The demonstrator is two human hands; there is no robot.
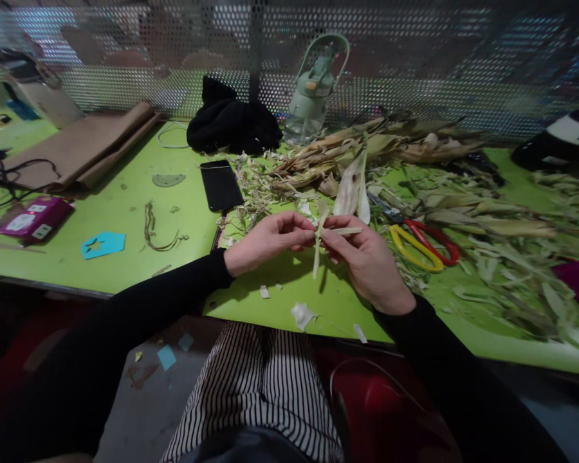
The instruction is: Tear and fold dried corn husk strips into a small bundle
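Between my two hands is a small cross of pale green corn husk strips (317,257), held just above the green table near its front edge. My left hand (275,239) pinches the crossing from the left, thumb against fingertips. From the right, my right hand (367,260) grips the same piece between thumb and fingers, and one strip end sticks out over its knuckles. Beyond my right hand lie scissors (417,244) with one yellow and one red handle. A broad dried husk leaf (351,186) lies past my fingertips.
Dried corn husks (390,145) and shreds cover the table's right and back. A black phone (220,185), black cloth (234,122) and green bottle (311,96) stand or lie behind. Leftward are a blue paper cutout (103,245), protractor (168,180), purple box (36,218) and brown paper (84,151).
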